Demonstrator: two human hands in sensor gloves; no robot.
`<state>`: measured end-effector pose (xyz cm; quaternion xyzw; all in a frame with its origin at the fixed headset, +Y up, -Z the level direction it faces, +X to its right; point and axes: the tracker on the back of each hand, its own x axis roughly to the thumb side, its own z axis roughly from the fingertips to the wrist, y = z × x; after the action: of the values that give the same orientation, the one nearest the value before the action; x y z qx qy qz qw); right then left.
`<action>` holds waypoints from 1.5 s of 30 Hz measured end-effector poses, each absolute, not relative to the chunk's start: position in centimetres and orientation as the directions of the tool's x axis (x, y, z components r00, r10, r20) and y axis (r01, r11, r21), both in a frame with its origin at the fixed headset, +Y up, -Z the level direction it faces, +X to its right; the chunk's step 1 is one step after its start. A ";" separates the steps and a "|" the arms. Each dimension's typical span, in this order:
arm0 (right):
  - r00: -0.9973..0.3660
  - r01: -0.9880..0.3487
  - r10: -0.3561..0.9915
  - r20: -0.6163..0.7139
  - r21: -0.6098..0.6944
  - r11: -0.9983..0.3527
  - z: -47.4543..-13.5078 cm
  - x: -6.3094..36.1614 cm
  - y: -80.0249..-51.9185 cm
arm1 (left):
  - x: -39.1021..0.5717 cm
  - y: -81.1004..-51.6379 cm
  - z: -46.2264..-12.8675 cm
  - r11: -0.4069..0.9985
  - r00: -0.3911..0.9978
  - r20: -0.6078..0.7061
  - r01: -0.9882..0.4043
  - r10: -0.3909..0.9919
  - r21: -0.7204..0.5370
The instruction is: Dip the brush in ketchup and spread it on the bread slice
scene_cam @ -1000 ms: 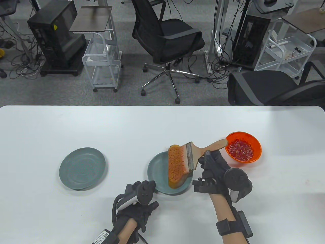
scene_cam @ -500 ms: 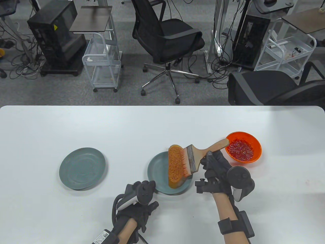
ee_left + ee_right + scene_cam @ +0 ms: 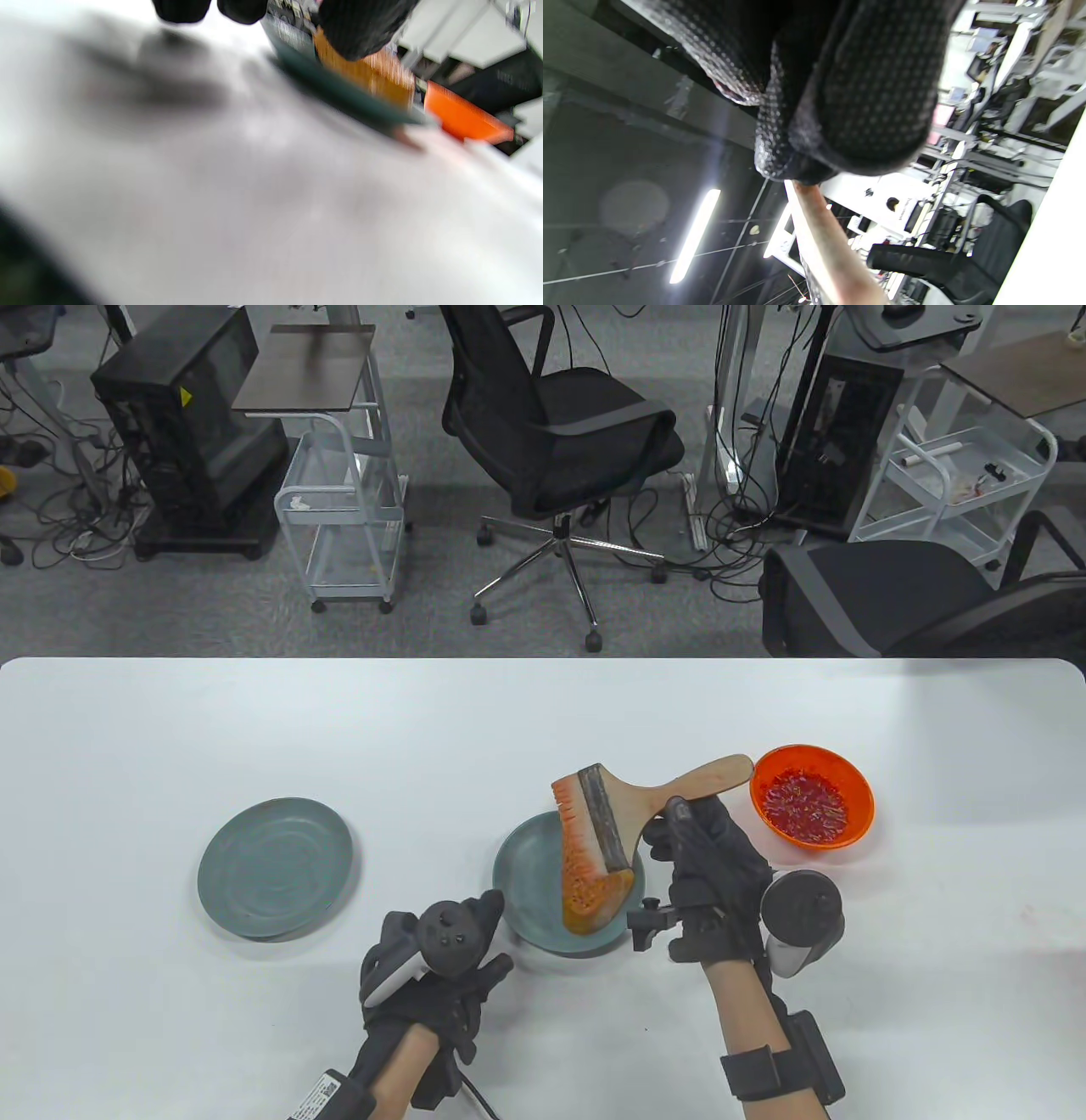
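On the desk (image 3: 170, 712), right hand (image 3: 708, 865) gripped brush (image 3: 628, 810) handle; bristles pointed down-left onto orange bread slice (image 3: 590, 895) on plate (image 3: 526, 882), handle toward ketchup bowl (image 3: 810, 793). Left hand (image 3: 441, 976) relaxed, empty.

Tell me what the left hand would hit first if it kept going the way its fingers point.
Most likely the near rim of the plate that holds the bread. The left hand points up and to the right in the table view, its fingertips close to that rim; height is unclear, so it might pass above.
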<state>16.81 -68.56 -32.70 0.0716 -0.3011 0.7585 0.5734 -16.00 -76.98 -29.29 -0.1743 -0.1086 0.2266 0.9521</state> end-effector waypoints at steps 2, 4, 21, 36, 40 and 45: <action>-0.337 -0.922 0.801 0.495 -0.347 -0.173 -32.4 16.1 -68.1 | -17.2 -75.1 -29.1 0.832 0.830 0.163 -0.481 0.533 -0.276; -0.349 -0.929 0.756 0.554 -0.309 -0.203 -32.0 14.9 -67.2 | -18.6 -72.1 -28.3 0.791 0.763 0.220 -0.606 0.608 -0.085; -0.420 -0.713 0.290 0.860 -0.114 -0.692 -26.7 3.3 -65.2 | -18.9 -63.6 -22.5 0.688 0.652 0.622 -0.685 0.434 0.239; -0.548 -0.609 0.064 0.834 -0.345 -0.714 -25.5 4.9 -63.6 | -20.9 -62.9 -22.4 0.647 0.637 0.640 -0.712 0.430 0.274; -0.703 -0.508 -0.021 0.710 -0.523 -0.685 -25.1 9.0 -63.0 | -21.9 -62.4 -22.0 0.679 0.722 0.602 -0.632 0.341 0.374; -0.878 -0.332 0.026 0.477 -0.570 -0.752 -25.1 14.3 -64.9 | -23.4 -62.5 -22.2 0.664 0.743 0.557 -0.632 0.372 0.399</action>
<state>14.30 -64.91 -25.10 0.2260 -0.3383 0.9082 0.0984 -23.44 -62.48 -22.21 0.2956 -0.2197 0.2837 0.8854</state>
